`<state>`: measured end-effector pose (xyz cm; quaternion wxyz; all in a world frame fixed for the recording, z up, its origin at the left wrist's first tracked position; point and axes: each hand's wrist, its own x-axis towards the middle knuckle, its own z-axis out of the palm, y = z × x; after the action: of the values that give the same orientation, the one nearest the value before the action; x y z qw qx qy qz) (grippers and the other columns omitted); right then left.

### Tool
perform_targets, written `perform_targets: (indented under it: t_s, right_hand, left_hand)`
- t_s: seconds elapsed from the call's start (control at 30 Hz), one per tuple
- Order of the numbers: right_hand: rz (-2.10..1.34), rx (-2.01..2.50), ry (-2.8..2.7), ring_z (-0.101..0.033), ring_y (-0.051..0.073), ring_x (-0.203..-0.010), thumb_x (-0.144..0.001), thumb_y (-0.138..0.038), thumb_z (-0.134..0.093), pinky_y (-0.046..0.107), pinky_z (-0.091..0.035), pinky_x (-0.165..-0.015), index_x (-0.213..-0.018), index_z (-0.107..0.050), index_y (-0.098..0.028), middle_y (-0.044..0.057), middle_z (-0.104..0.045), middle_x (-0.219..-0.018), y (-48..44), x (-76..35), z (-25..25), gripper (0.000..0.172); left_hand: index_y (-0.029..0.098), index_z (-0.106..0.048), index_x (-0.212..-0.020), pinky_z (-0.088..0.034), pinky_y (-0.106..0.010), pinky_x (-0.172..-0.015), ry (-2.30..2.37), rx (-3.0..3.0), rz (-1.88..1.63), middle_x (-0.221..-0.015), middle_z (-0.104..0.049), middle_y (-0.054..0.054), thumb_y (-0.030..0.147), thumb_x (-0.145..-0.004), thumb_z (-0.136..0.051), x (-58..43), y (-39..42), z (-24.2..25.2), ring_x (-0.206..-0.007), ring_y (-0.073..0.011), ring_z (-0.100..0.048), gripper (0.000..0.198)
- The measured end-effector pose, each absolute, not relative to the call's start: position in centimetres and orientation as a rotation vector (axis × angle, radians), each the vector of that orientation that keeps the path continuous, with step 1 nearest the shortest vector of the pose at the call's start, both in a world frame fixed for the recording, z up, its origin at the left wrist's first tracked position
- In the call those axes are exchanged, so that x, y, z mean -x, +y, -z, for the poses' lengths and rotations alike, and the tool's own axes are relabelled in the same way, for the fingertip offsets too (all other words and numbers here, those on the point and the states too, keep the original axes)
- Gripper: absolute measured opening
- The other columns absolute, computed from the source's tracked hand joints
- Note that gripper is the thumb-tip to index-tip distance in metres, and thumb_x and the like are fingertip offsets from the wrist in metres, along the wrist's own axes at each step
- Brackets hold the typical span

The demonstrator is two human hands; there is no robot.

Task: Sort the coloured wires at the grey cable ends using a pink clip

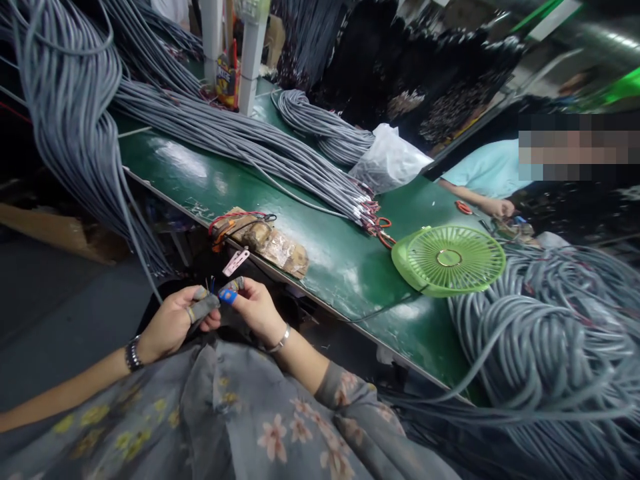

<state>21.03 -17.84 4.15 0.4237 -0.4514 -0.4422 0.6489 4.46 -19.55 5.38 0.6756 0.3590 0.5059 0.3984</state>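
Observation:
My left hand (pixel 173 321), its thumb and finger wrapped in grey tape, is pinched closed on the end of a grey cable (pixel 156 288) that runs down from the hanging bundle. Thin wires (pixel 212 284), some blue, stick up from between my fingertips. Close against it, my right hand (pixel 257 312) is closed in a pinch at these wires, with a blue cover on the thumb and tape on the index finger. The exact grip is partly hidden by the fingertips. Both hands are above my lap, just off the table edge.
On the green table (pixel 330 267) lie a long grey cable bundle (pixel 250 147), a taped block (pixel 275 247) with wires, orange-handled scissors (pixel 384 230) and a green fan (pixel 450 259). Coiled cables (pixel 540 333) pile up at right. A co-worker's hand (pixel 503 208) is across the table.

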Motion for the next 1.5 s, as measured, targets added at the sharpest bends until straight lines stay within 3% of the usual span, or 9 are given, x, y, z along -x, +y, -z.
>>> perform_targets:
  t_s: [0.2,0.37,0.53,0.7,0.9,1.03,1.27,1.5]
  right_hand:
    - [-1.613,1.12,-1.09,-0.047,0.011,-0.059,-0.059,-0.064,-0.091,0.026,-0.046,-0.062,-0.069,-0.062,-0.02,-0.004,-0.059,-0.063,-17.8,-20.9,-3.5,0.053]
    - [-1.668,1.13,-1.07,-0.048,0.01,-0.058,-0.055,-0.064,-0.094,0.025,-0.044,-0.059,-0.071,-0.066,-0.02,-0.004,-0.061,-0.064,-17.8,-21.2,-3.3,0.055]
    - [-1.707,1.079,-0.903,-0.048,0.01,-0.055,-0.063,-0.076,-0.086,0.025,-0.045,-0.057,-0.071,-0.065,-0.02,-0.002,-0.062,-0.063,-17.0,-22.1,-2.8,0.06]
    - [-1.875,1.048,-0.676,-0.054,0.01,-0.06,-0.08,-0.079,-0.072,0.022,-0.048,-0.054,-0.084,-0.069,-0.018,0.002,-0.068,-0.075,-14.5,-22.2,-3.6,0.061]
    - [-1.828,0.965,-0.718,-0.053,0.009,-0.061,-0.075,-0.074,-0.081,0.02,-0.048,-0.056,-0.082,-0.069,-0.018,-0.001,-0.064,-0.072,-13.8,-20.7,-3.8,0.058]
    - [-1.844,0.961,-0.684,-0.053,0.011,-0.064,-0.083,-0.071,-0.076,0.021,-0.049,-0.057,-0.088,-0.071,-0.018,0.0,-0.064,-0.074,-14.0,-20.2,-3.7,0.054]
    - [-1.781,0.987,-0.538,-0.057,0.012,-0.065,-0.078,-0.062,-0.086,0.021,-0.05,-0.06,-0.077,-0.07,-0.019,0.001,-0.066,-0.073,-14.2,-19.6,-4.4,0.047]
    - [-1.831,0.988,-0.598,-0.055,0.012,-0.061,-0.083,-0.078,-0.072,0.021,-0.048,-0.054,-0.082,-0.07,-0.018,0.002,-0.067,-0.073,-14.3,-19.9,-4.2,0.06]
  left_hand:
    - [0.017,-0.071,-0.06,-0.042,-0.021,-0.039,1.185,-0.67,-0.966,-0.056,-0.072,-0.004,0.047,-0.043,-0.097,-4.8,-19.5,-5.6,-0.048,-0.0171,-0.067,0.044]
    - [0.017,-0.069,-0.058,-0.035,-0.018,-0.036,1.206,-0.767,-0.949,-0.053,-0.07,-0.003,0.048,-0.049,-0.094,-4.5,-19.4,-5.7,-0.041,-0.0117,-0.059,0.04]
    - [0.017,-0.065,-0.054,-0.032,-0.016,-0.037,1.166,-0.875,-0.883,-0.05,-0.065,0.0,0.05,-0.054,-0.093,-3.5,-18.7,-6.4,-0.036,-0.0061,-0.049,0.043]
    - [0.018,-0.063,-0.054,-0.028,-0.018,-0.033,1.044,-0.867,-0.709,-0.044,-0.059,0.002,0.056,-0.048,-0.096,-2.9,-17.4,-7.0,-0.032,-0.0057,-0.041,0.05]
    - [0.017,-0.066,-0.061,-0.022,-0.016,-0.032,0.906,-0.809,-0.615,-0.04,-0.056,0.003,0.068,-0.042,-0.097,-3.1,-16.1,-6.7,-0.028,-0.0037,-0.035,0.062]
    - [0.017,-0.065,-0.063,-0.02,-0.015,-0.031,0.851,-0.735,-0.591,-0.038,-0.055,0.003,0.067,-0.038,-0.1,-3.2,-15.7,-5.6,-0.027,-0.0029,-0.033,0.066]
    - [0.019,-0.062,-0.067,-0.019,-0.015,-0.032,0.806,-0.691,-0.567,-0.038,-0.055,0.003,0.061,-0.043,-0.1,-3.3,-15.5,-4.5,-0.028,-0.0035,-0.033,0.06]
    - [0.02,-0.062,-0.067,-0.017,-0.017,-0.032,0.81,-0.762,-0.549,-0.04,-0.054,0.004,0.06,-0.051,-0.095,-3.2,-15.6,-4.7,-0.029,-0.004,-0.03,0.054]
